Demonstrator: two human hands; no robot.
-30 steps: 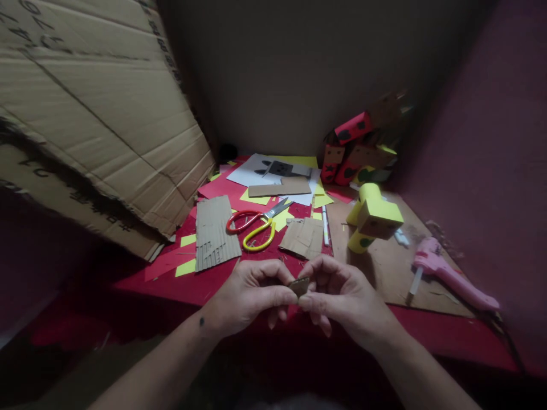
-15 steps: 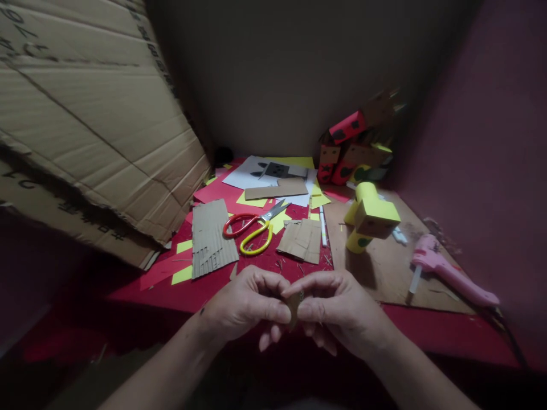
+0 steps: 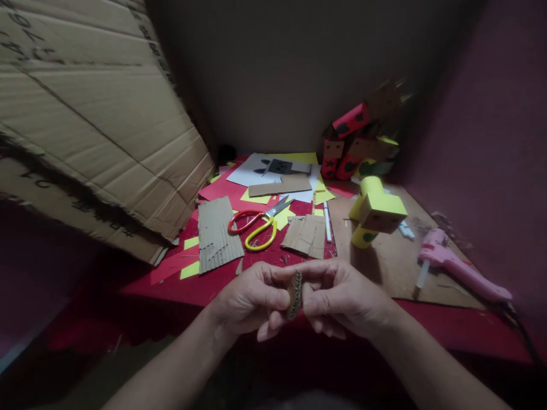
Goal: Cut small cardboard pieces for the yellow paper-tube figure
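A small cardboard piece with its corrugated edge showing is pinched between both hands at the table's front edge. My left hand grips it from the left with thumb and fingers. From the right, my right hand has its thumb and fingers closed against the same piece. Just beyond the hands are scissors with red and yellow handles, a corrugated cardboard sheet and a smaller cardboard piece.
A large cardboard panel leans at the left. A yellow figure with a cardboard head and a pink glue gun rest on a board at the right. Red figures are stacked behind. Coloured papers lie at the back.
The small piece has turned so its corrugated edge faces the camera, and the right thumb sits slightly farther right. The whole view has shifted slightly.
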